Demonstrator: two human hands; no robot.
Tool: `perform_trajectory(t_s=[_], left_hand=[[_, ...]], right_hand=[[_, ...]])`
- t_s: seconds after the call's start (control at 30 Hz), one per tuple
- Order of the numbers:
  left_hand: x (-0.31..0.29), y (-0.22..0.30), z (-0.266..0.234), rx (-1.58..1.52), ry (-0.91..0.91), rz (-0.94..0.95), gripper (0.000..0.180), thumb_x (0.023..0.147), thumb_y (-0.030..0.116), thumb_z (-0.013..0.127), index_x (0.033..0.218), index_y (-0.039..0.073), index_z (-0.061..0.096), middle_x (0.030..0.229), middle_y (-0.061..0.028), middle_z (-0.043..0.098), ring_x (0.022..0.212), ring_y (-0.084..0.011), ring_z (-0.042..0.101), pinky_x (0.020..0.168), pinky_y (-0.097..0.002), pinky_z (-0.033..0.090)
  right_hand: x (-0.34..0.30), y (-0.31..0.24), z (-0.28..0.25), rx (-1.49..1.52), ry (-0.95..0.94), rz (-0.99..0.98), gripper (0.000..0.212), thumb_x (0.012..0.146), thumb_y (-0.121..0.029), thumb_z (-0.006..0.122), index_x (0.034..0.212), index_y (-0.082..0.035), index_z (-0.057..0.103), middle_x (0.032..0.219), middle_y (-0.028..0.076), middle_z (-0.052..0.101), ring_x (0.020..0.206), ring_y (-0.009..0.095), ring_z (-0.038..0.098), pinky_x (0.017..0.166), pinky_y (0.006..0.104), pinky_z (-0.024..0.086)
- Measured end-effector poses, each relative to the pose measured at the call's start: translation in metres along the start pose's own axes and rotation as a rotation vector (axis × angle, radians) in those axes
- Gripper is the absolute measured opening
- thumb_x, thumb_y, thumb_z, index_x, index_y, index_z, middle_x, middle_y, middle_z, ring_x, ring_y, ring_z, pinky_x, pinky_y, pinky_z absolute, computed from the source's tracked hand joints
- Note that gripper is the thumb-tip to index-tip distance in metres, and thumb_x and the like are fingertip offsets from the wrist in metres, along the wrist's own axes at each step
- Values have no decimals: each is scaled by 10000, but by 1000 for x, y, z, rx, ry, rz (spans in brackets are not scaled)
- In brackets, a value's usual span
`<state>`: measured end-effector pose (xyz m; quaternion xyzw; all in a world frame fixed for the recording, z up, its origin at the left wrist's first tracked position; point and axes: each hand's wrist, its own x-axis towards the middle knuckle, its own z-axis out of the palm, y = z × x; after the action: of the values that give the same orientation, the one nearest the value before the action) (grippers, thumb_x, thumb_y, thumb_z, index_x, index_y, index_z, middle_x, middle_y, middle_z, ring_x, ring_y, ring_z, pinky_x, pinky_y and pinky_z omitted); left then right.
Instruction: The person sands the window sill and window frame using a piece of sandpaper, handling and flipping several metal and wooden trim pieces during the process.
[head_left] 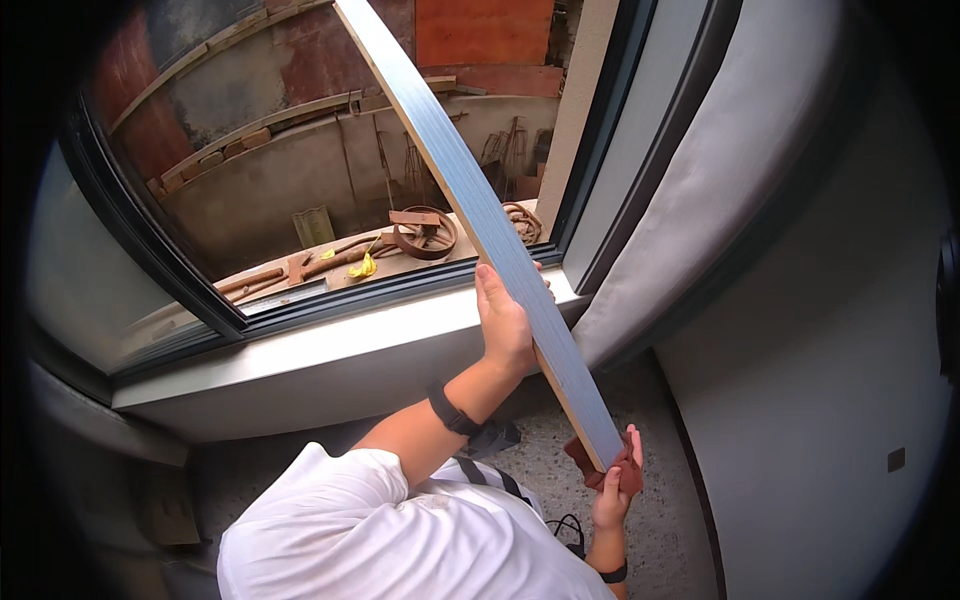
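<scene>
A long, narrow wooden board (500, 225) with a pale, bluish sheen slants from the top of the view down to the lower right. My left hand (506, 322) grips it around its middle, thumb along the near edge and fingertips showing past the far edge. At the board's lower end, a crumpled reddish-brown cloth (584, 462) is folded around the wood. My right hand (612, 497) closes over this cloth from below and presses it to the board. Part of the right hand's fingers lies behind the cloth.
Ahead is an open window with a dark frame (380, 296) and a white sill (330, 350). On the ledge outside lie a rusty wheel (428, 234), brown rods and a yellow leaf (362, 267). A grey curtain (700, 190) hangs at the right, beside a pale wall (810, 430).
</scene>
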<state>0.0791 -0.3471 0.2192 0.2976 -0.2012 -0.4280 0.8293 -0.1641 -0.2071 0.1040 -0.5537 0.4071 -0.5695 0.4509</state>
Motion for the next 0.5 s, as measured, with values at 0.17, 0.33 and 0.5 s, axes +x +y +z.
perform_trajectory(t_s=[0.17,0.33,0.5], left_hand=[[-10,4,-19,122,-81,23,542,1050,588,263,1282,107,358,1071,-139,581,873,-212,621,712,-360,567],[18,21,-100,242,-443,-49,726,1047,593,293,1556,82,217,1451,-173,448,1300,-280,482,1122,-451,341],[124,108,-177,-162,-119,-242,781,1016,661,299,1560,108,208,1407,-184,466,1307,-353,496,1083,-551,406]], right_hand=[[-4,18,12,455,179,446,571,926,-234,713,1399,-92,426,1289,102,514,1122,253,545,907,387,512],[-2,51,6,497,325,225,523,901,-237,720,1345,-151,457,1230,49,542,992,226,593,754,331,518],[-23,89,19,476,376,225,547,924,-266,691,1414,-179,463,1325,53,549,1180,247,551,962,392,474]])
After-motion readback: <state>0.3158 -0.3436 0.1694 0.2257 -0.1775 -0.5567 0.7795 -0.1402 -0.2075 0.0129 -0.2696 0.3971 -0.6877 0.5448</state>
